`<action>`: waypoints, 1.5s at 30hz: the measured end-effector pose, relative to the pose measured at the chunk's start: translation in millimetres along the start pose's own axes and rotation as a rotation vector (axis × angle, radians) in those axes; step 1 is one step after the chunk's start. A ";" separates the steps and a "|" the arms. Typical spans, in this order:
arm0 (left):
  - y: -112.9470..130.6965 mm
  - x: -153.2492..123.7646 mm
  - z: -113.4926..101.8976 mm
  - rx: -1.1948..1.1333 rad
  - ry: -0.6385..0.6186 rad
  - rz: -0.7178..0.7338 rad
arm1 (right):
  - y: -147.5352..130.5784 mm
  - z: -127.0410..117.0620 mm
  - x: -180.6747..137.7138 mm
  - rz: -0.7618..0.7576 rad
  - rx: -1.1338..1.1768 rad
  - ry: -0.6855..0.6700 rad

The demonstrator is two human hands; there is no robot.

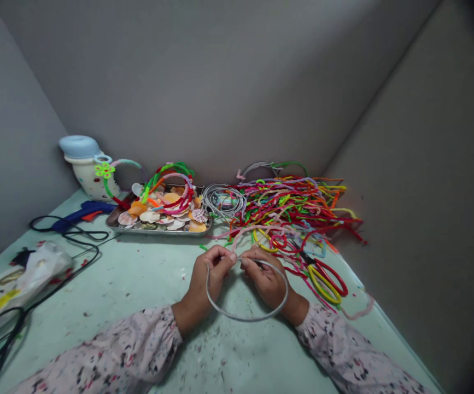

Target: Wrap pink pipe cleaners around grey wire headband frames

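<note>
A silver wire ring hangs in front of my hands, one loose end standing up beside the left wrist. My left hand is closed, pinching a pink pipe cleaner between thumb and index finger by the top of the ring. Close beside it, my right hand pinches the wire ring near its upper end. The fingertips almost meet, and exactly how the pipe cleaner and wire touch is hidden. Beyond the hands spreads a pile of coloured pipe cleaners.
A metal tray of seashells stands at the back, with coloured hoops on it. Beside it lies a wire coil. Scissors rest at right. A blue glue gun, black cord, plastic bag and bottle are at left.
</note>
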State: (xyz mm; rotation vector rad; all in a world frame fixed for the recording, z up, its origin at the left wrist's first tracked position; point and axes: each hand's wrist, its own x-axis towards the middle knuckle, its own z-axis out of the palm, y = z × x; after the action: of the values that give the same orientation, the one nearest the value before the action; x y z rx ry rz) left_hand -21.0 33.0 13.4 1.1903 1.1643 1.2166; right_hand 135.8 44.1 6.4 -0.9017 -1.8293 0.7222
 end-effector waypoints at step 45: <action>-4.3 -0.5 2.5 -0.035 0.036 0.016 | 0.1 -0.2 -1.2 -0.040 -0.056 -0.011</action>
State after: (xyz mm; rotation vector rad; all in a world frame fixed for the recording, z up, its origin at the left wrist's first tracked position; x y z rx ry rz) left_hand -18.3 32.4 9.2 1.1577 1.1572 1.2700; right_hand 136.4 43.2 5.9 -0.8968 -1.8797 0.6553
